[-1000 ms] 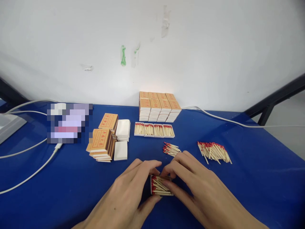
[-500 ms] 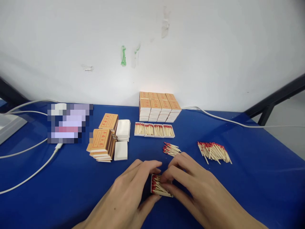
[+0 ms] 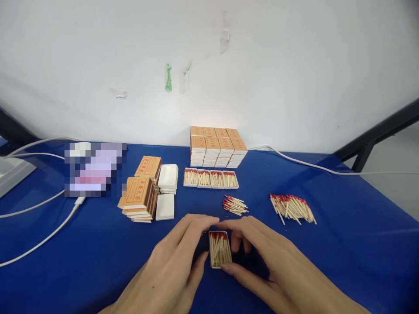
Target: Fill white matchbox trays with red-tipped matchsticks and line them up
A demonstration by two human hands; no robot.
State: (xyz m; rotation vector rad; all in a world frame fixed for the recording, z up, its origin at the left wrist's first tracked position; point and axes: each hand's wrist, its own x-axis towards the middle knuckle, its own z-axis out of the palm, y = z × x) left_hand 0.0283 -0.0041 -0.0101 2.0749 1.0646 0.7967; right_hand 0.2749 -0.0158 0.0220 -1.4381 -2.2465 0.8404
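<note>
A white matchbox tray (image 3: 220, 250) packed with red-headed matches sits upright on the blue table between my hands. My right hand (image 3: 262, 250) spans it, thumb at the lower edge and index finger at the upper edge. To its left, my left hand (image 3: 181, 250) curves around with thumb and fingers apart; its index fingertip is near the tray's upper edge. Just beyond lies a small pile of loose matches (image 3: 235, 205). Farther right is a bigger loose pile of matches (image 3: 293, 208).
Several filled trays (image 3: 211, 178) stand in a row before stacked matchboxes (image 3: 218, 146) by the wall. At left are matchbox sleeves (image 3: 137, 192) and white trays (image 3: 165, 206). A blurred-out object (image 3: 94, 168) and white cable (image 3: 49, 237) lie farther left.
The tray has turned from slanted to nearly upright in view, its matches now lined up lengthwise. My right fingers have left the matches and moved to the tray's ends. My left thumb has drawn back.
</note>
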